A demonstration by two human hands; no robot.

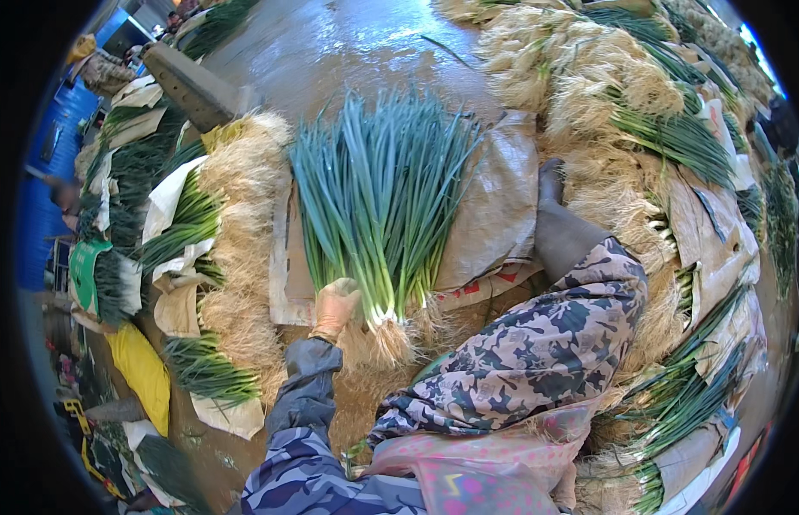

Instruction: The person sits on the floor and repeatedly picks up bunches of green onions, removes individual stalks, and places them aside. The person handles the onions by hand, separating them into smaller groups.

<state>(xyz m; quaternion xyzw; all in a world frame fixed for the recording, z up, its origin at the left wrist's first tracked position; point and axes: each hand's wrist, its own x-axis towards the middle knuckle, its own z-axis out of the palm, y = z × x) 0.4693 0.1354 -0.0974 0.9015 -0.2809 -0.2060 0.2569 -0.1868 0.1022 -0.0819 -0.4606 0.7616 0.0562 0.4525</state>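
A broad bunch of spring onions lies before me, its green leaves pointing away and its white stems and pale roots towards me. My left hand, in a rubber glove, has its fingers curled around stems at the bunch's lower left side. Its fingertips are partly hidden. Under the leaves are a woven plastic sheet and a flattened sack with red print. I cannot make out my right hand in the view.
Rows of spring onions with dry roots line the left and right. My bent leg in camouflage cloth and a boot border the bunch on the right. A concrete post stands far left, beside wet floor.
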